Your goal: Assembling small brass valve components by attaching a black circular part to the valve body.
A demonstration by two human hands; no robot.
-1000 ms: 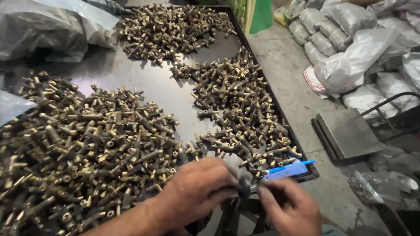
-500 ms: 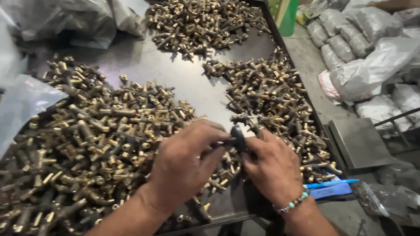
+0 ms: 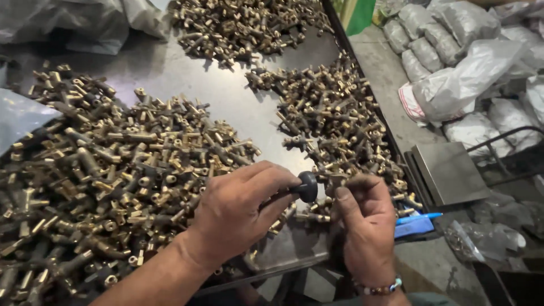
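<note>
Pinched between the left thumb and forefinger point(image 3: 281, 177) is a small black round-headed knob point(image 3: 307, 186), the grip narrow and firm on it. The right fingertips point(image 3: 343, 194) are closed on a short brass fitting point(image 3: 330, 180), held just beside the knob, touching it or nearly so; the joint itself is too small to read. Both pieces sit above the near edge of the work surface, between the left hand point(image 3: 238, 209) and the right hand point(image 3: 365, 226).

By the look of it, the knob and fitting are being brought together end to end. Seating them would call for keeping the two lined up while the fingers hold steady.

Further out, a broad heap of brass tee fittings point(image 3: 113, 170) lies under and left of the left wrist, and a narrower heap of brass fittings point(image 3: 334, 113) runs along the right side, reaching to the right fingers. Loose pieces crowd the spot beneath the hands, so little bare room shows there. A third brass pile point(image 3: 243, 28) sits far back on the dark metal tray table point(image 3: 226, 96). A blue pen point(image 3: 419, 217) rests at the tray's right corner, with a grey metal plate point(image 3: 447, 173) and filled grey plastic bags point(image 3: 453, 85) on the floor beyond.
</note>
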